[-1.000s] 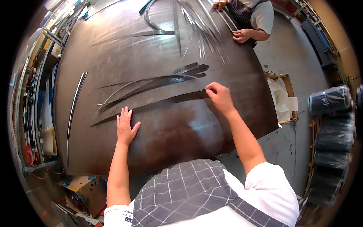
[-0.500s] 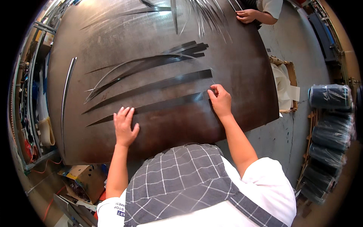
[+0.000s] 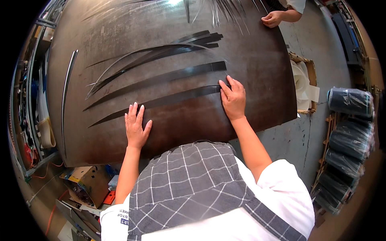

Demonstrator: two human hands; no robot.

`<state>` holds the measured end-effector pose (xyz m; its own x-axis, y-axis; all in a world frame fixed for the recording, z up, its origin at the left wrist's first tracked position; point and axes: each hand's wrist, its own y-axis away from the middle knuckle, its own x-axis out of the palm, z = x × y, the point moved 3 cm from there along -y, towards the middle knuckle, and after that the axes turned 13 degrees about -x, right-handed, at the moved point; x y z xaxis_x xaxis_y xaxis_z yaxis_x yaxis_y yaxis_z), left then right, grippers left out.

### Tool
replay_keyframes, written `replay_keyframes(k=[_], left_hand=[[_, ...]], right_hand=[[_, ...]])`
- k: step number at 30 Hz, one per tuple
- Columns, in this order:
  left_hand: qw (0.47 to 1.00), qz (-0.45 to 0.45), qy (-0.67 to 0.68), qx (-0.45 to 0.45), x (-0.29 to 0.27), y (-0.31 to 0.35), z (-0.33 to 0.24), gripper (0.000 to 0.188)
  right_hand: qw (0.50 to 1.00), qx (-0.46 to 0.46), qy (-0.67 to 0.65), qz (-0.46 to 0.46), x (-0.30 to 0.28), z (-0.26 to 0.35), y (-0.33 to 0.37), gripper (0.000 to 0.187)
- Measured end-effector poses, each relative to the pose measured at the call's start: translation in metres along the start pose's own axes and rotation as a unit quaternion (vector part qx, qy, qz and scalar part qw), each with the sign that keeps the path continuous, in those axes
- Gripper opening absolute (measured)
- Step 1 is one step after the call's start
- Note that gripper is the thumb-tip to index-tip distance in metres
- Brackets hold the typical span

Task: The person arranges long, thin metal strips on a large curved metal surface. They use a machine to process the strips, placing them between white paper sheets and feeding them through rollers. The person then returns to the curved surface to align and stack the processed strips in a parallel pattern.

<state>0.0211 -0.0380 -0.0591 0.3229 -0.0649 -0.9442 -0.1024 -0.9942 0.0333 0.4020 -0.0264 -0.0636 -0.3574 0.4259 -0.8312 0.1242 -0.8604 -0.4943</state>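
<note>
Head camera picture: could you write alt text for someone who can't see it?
Seen from above, a person presses both palms on a dark table: the left hand and right hand flatten a long black strip. More black strips lie beyond it, and another person's hand rests at the far edge.

Bright, even overhead light, glare on the dark table (image 3: 257, 60), fisheye-bent rim.

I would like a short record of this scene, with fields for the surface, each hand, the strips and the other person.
Surface: large dark table
Left hand: flat on the table, fingers at the lower edge of the nearest dark strip
Right hand: pressing the wide end of the same strip
Other strips: a second long strip above it, then a fanned bundle
Other person: a hand at the far edge
</note>
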Motion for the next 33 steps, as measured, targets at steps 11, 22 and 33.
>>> replay_keyframes(k=[11, 22, 33], left_hand=[[1.0, -0.014, -0.011, 0.013, 0.0, 0.001, -0.001, 0.064], [0.989, -0.143, -0.007, 0.018, -0.017, -0.004, 0.0, 0.054], [0.996, -0.084, 0.013, -0.037, -0.035, 0.022, 0.007, 0.05]], right_hand=[[0.998, 0.027, -0.045, -0.026, -0.01, 0.008, -0.001, 0.024], [0.722, 0.365, -0.564, 0.165, -0.058, 0.013, 0.005, 0.015], [0.951, 0.173, -0.123, 0.227, -0.046, -0.001, -0.009, 0.03]])
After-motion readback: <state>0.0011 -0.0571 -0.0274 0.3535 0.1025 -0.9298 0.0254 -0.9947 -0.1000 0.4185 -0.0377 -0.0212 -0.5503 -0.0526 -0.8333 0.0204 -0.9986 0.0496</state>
